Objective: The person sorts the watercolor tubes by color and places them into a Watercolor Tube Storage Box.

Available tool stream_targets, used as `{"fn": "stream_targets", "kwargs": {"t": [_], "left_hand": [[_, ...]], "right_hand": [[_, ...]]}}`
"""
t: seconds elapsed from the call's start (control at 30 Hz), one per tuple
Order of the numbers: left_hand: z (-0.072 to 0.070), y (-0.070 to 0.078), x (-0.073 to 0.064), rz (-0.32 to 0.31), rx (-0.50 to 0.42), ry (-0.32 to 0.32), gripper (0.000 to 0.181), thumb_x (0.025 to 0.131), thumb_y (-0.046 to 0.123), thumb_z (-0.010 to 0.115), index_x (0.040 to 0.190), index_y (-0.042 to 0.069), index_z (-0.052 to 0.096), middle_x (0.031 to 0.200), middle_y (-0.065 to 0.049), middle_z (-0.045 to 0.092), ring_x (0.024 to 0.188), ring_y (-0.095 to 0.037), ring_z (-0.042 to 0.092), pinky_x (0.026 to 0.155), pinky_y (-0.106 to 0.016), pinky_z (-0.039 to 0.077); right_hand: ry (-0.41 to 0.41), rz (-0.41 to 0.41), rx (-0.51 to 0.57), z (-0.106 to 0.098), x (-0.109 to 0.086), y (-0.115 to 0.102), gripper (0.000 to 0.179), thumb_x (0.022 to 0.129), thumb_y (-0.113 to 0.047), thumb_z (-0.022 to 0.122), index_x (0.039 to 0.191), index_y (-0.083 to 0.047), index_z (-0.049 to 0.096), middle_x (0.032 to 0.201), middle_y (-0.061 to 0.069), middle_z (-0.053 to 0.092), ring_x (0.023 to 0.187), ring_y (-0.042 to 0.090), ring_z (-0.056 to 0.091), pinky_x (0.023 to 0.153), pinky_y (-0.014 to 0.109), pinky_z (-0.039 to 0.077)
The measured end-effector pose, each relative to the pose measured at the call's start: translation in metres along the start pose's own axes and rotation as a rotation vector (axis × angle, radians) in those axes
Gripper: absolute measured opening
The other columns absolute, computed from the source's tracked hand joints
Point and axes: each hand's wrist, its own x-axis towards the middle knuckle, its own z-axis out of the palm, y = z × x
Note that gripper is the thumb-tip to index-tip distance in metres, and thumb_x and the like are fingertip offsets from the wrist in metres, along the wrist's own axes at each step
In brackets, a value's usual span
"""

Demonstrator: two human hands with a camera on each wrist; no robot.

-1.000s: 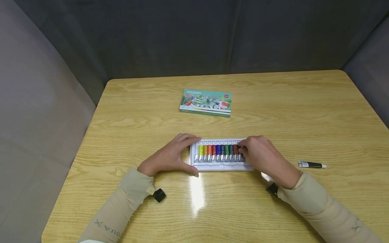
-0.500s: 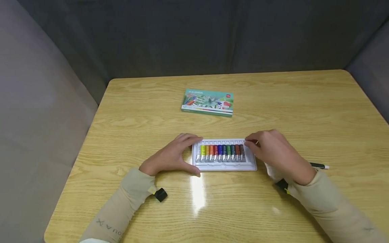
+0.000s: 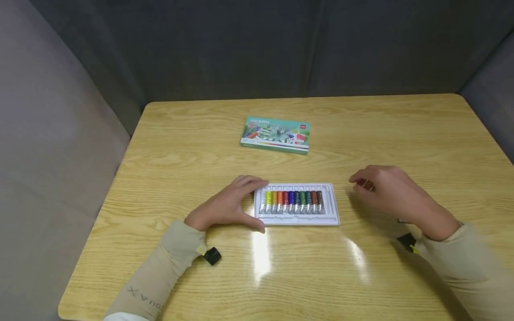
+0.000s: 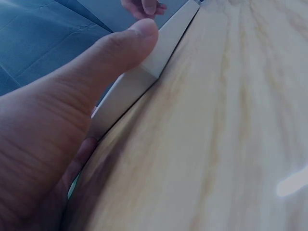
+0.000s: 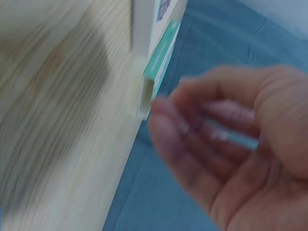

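A white plastic tray (image 3: 297,220) lies on the table, holding a row of several paint tubes (image 3: 291,203) from white and yellow through red, blue and green to brown. An unfilled slot (image 3: 329,200) shows at its right end. My left hand (image 3: 226,203) grips the tray's left end, thumb at the near corner and fingers at the far one; in the left wrist view the thumb (image 4: 139,43) lies against the tray's side. Right of the tray, my right hand (image 3: 391,191) is raised over the table, fingers loosely curled with nothing held. A loose tube (image 3: 402,220) is mostly hidden behind my right wrist.
A green illustrated paint box (image 3: 275,135) lies flat beyond the tray; its open end (image 5: 147,96) shows in the right wrist view. The wooden table (image 3: 192,147) is bounded by a dark curtain (image 3: 225,49) behind and grey panels at the sides.
My right hand has left the tray's right-end tubes and moved right, above the table, and its wrist now covers most of the loose black tube. The left hand stays on the tray.
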Motion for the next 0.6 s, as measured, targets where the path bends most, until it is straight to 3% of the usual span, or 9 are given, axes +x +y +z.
{"fn": "stream_targets", "kwargs": {"t": [0.13,0.27,0.43,0.6], "left_hand": [[0.0,0.0,0.0,0.002,-0.003,0.003,0.113,0.066,0.066,0.09,0.16,0.027,0.04,0.159,0.008,0.043,0.147,-0.015,0.04,0.121,-0.046,0.042],[0.0,0.001,0.0,-0.008,-0.001,-0.004,0.114,0.066,0.067,0.089,0.16,0.028,0.04,0.16,0.007,0.041,0.149,-0.015,0.039,0.123,-0.046,0.041],[-0.001,0.001,0.001,-0.022,0.008,-0.012,0.115,0.066,0.07,0.088,0.161,0.029,0.039,0.161,0.007,0.04,0.151,-0.015,0.037,0.123,-0.046,0.04],[-0.001,0.002,0.0,-0.025,-0.003,-0.017,0.115,0.065,0.071,0.088,0.161,0.03,0.038,0.162,0.008,0.039,0.151,-0.014,0.036,0.124,-0.045,0.039]], "right_hand": [[-0.018,-0.107,-0.019,-0.002,-0.01,0.017,0.017,0.084,-0.005,0.08,0.1,-0.009,0.08,0.085,-0.004,0.074,0.074,0.006,0.065,0.063,0.026,0.054],[-0.085,-0.123,0.008,-0.007,-0.022,0.035,0.021,0.08,-0.009,0.087,0.098,-0.016,0.079,0.087,-0.011,0.071,0.075,-0.003,0.061,0.063,0.022,0.053],[-0.293,-0.001,0.073,-0.017,-0.036,0.058,0.031,0.079,-0.029,0.091,0.104,-0.021,0.075,0.096,-0.012,0.069,0.079,-0.008,0.055,0.065,0.021,0.05],[-0.484,0.133,0.114,-0.02,-0.043,0.077,0.033,0.079,-0.038,0.089,0.098,-0.021,0.067,0.087,-0.008,0.057,0.073,-0.003,0.044,0.062,0.023,0.038]]}}
